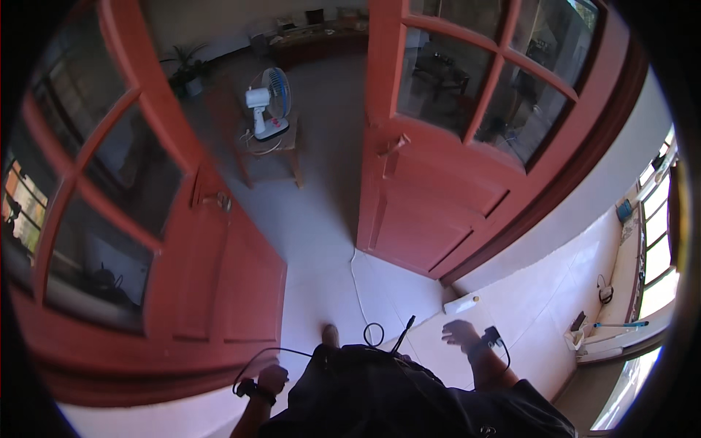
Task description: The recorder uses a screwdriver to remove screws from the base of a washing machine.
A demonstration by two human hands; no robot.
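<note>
My left hand hangs low beside the red left door leaf. Its fingers are curled in, and I see nothing in them. Out to the right, my right hand has its fingers apart and holds nothing. It is above the pale tiled floor, near a long white object lying by the foot of the wall. Both wrists wear dark bands with black cables. The red right door leaf, with glass panes and a metal handle, stands swung inward ahead of me, touched by neither hand.
Through the doorway, a white and blue fan stands on a wooden chair. A thin white cord runs along the floor through the opening. Further back are a potted plant and a cluttered desk. A barred window is at right.
</note>
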